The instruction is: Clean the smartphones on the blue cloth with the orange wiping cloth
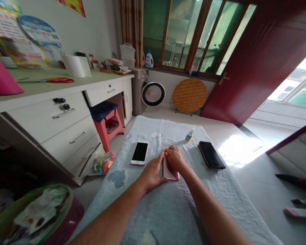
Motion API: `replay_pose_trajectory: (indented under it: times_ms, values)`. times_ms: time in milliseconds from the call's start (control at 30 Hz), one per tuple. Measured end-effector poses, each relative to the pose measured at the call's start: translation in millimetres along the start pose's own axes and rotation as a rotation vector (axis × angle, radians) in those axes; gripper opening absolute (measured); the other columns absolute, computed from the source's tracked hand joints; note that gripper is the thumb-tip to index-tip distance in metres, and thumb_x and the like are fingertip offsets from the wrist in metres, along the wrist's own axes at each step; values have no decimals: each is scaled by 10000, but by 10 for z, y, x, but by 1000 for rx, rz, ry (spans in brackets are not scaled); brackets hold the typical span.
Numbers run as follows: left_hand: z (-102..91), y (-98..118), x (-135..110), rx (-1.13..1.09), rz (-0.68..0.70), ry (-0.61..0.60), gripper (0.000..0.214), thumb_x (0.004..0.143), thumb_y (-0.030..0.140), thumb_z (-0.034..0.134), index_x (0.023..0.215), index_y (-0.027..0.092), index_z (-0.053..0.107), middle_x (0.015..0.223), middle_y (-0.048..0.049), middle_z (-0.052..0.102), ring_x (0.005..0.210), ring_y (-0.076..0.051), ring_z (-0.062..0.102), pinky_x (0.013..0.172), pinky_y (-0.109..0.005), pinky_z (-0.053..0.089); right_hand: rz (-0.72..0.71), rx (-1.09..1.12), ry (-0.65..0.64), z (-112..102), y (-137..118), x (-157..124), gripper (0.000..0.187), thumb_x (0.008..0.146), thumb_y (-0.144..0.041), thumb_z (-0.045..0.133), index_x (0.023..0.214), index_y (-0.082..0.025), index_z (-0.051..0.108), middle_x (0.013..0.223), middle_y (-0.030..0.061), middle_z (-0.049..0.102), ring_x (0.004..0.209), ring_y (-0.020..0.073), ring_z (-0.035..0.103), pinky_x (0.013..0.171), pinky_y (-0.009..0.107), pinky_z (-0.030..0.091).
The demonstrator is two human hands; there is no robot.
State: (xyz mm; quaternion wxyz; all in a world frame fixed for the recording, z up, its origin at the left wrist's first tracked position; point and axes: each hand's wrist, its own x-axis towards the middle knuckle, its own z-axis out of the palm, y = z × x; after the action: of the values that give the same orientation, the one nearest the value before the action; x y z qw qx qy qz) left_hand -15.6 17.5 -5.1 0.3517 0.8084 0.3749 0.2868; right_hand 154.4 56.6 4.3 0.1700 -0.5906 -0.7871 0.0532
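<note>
A pink phone (170, 174) lies on the pale blue cloth (153, 211) between my hands. My left hand (152, 173) grips its left edge, thumb near the bottom corner and fingers near the top. My right hand (174, 158) is closed over the phone's upper part, fingertips pressed down near the top left corner. A bit of orange shows at those fingertips, too small to name. To the left lies a white phone (139, 151) with a dark screen. A small spray bottle (189, 135) stands beyond my right hand, and dark phones or tablets (211, 155) are stacked at the right.
A desk (51, 90) with scissors (53, 80) and a paper roll (76, 65) runs along the left. Below it are a red stool (107, 131) and a filled bin (73, 214). Behind stand a washing machine (139, 92), its door open, and a round wooden board (190, 95).
</note>
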Motion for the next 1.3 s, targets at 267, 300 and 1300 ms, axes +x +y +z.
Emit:
replay_pose_trajectory:
  times_ms: [267, 300, 1300]
  values:
    - [53, -105, -8, 62, 46, 19, 1148, 652, 319, 785, 1515, 219, 34, 1496, -179, 303, 1398, -320, 289, 1133, -511, 275, -90, 123, -161, -157, -159, -292, 222, 842, -97, 497, 785, -174, 696, 827, 37, 575, 760, 135, 518, 722, 237, 374]
    - [54, -113, -5, 70, 49, 11, 1142, 655, 313, 779, 1515, 206, 35, 1510, -187, 279, 1411, -319, 266, 1141, -506, 264, -95, 148, -196, -201, -172, -352, 214, 833, -103, 509, 784, -182, 702, 831, 32, 577, 751, 129, 521, 708, 231, 373]
    - [-3, -26, 35, 240, 2, -89, 705, 672, 346, 766, 1315, 192, 524, 1435, -138, 478, 1332, -302, 424, 1127, -479, 302, 52, 200, 96, -54, 114, -454, 272, 842, -64, 467, 873, -188, 708, 873, 37, 584, 850, 155, 513, 811, 252, 360]
